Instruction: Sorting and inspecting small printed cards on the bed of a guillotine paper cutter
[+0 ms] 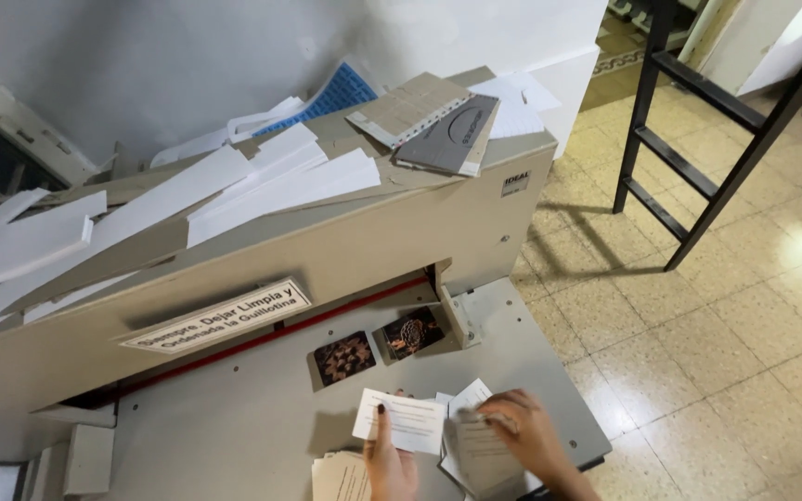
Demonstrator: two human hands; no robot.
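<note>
Pinching a white printed card (403,419) between thumb and fingers, the left hand (388,462) holds it over the grey tabletop (234,427); just right, the right hand (523,430) presses flat, fingers spread, on loose cards (477,455); nearby lie two dark patterned cards (345,357).

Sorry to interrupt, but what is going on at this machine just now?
A person stands at a paper cutter, sorting small printed cards on its table. The left hand holds a white card; the right hand rests on a grey stack. Two dark patterned cards lie near the blade slot, with paper strips piled on top.
</note>
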